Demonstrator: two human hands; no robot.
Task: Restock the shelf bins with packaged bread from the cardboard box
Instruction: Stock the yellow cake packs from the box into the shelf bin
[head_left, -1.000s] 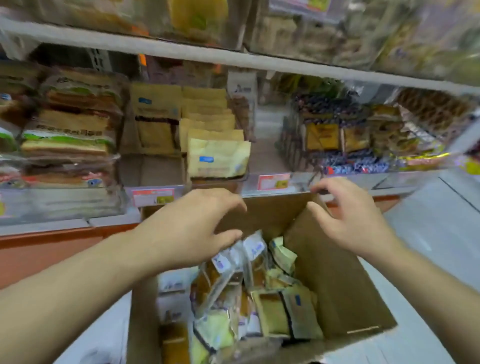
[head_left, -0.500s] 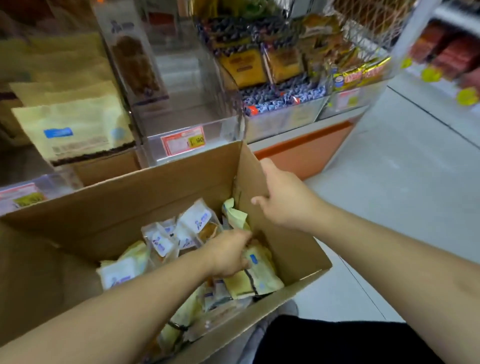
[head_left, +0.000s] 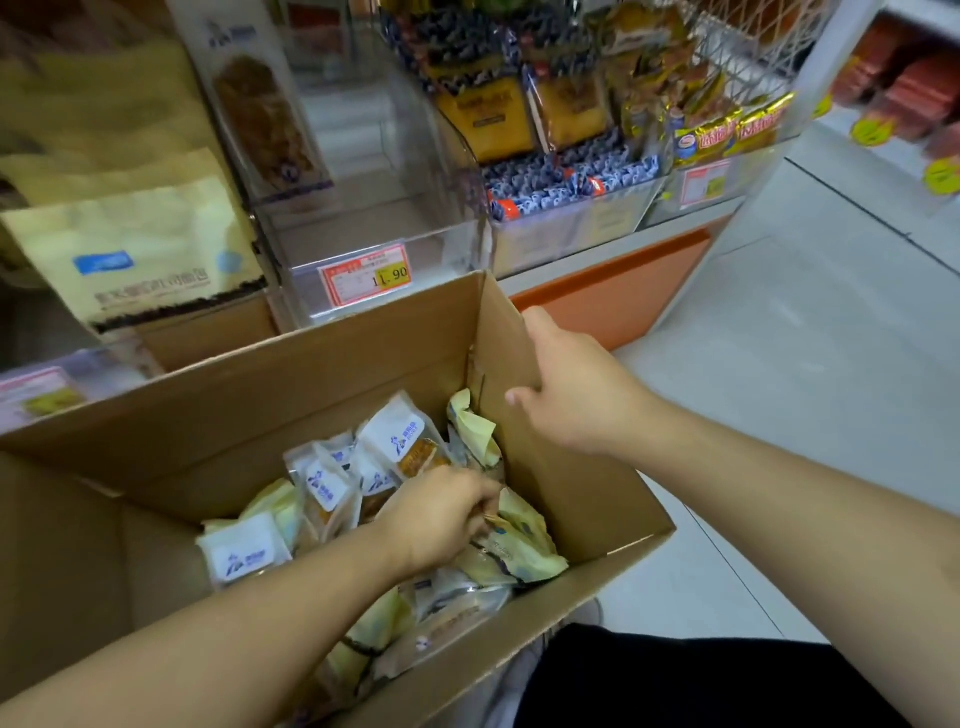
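Observation:
An open cardboard box (head_left: 291, 395) sits low in front of me, holding several packaged breads: clear packs with white labels (head_left: 395, 441) and pale yellow packs (head_left: 519, 545). My left hand (head_left: 441, 512) is down inside the box, fingers curled on a pale yellow pack. My right hand (head_left: 566, 389) grips the box's right wall at its top edge. Beyond the box stands a clear shelf bin (head_left: 363, 244) with a red price tag, holding one upright bread pack at its back.
A brown bin with tall yellow bread bags (head_left: 135, 249) stands left of the clear bin. To the right are bins of blue-wrapped snacks (head_left: 566, 182) and yellow packs. An orange shelf base (head_left: 613, 291) meets the grey floor (head_left: 779, 364) on the right.
My view dropped from the shelves to the box. My left hand went down into the packs and closed on a yellow one. My right hand took hold of the box's right wall.

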